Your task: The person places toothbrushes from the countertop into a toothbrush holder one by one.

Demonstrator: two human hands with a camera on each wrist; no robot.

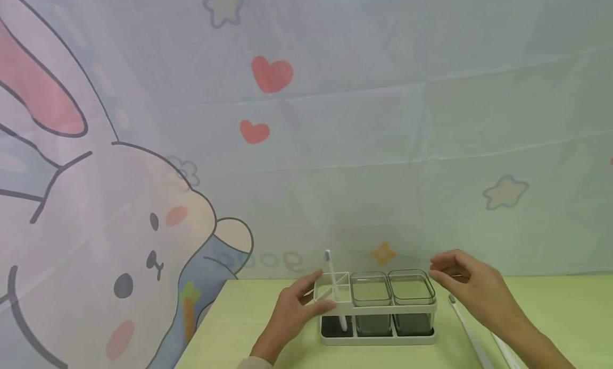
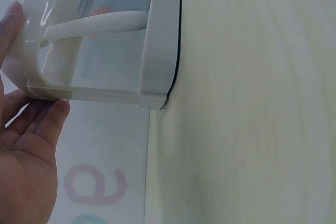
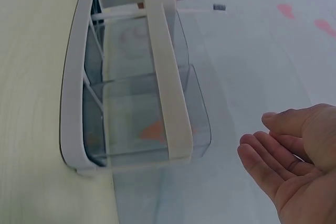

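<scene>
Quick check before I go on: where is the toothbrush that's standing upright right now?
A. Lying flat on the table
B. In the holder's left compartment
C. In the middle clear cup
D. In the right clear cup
B: the upright toothbrush stands in the left compartment of the white holder, beside the left hand; both clear cups look empty.
</scene>
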